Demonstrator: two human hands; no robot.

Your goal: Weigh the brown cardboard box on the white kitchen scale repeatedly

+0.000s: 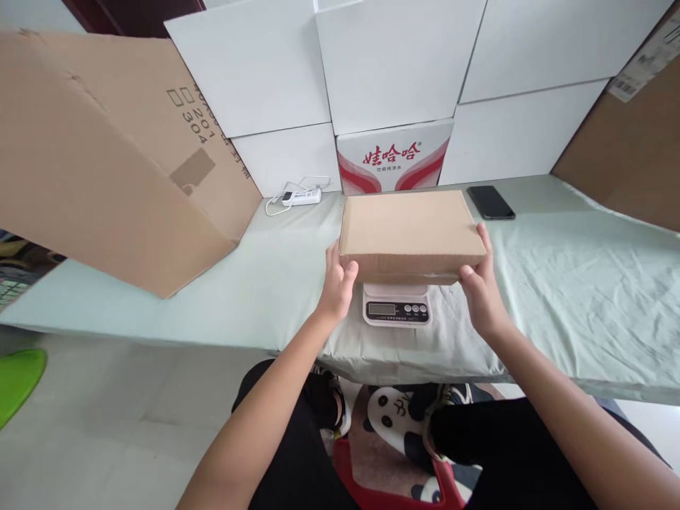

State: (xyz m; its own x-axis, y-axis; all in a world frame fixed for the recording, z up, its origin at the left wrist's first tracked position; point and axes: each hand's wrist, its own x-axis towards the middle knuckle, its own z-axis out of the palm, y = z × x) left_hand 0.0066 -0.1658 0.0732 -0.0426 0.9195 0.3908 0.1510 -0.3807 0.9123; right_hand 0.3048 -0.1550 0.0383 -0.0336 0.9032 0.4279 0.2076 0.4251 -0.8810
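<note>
Between my two hands is a closed brown cardboard box (pixel 411 223), its flat top facing up. My left hand (pixel 338 283) grips its left end, thumb on the front face. At the right end my right hand (pixel 481 287) holds it the same way. Below the box is a white digital kitchen scale (pixel 397 312); its display and buttons show in front, while the box hides its platform. Whether the box touches the scale I cannot tell.
A black phone (pixel 491 202) lies right of the box, a white power strip with a cable (pixel 302 197) behind left. White boxes (pixel 396 64) line the back of the cloth-covered table (pixel 255 283). Large cardboard panels stand at the left (pixel 122 156) and right (pixel 627 134).
</note>
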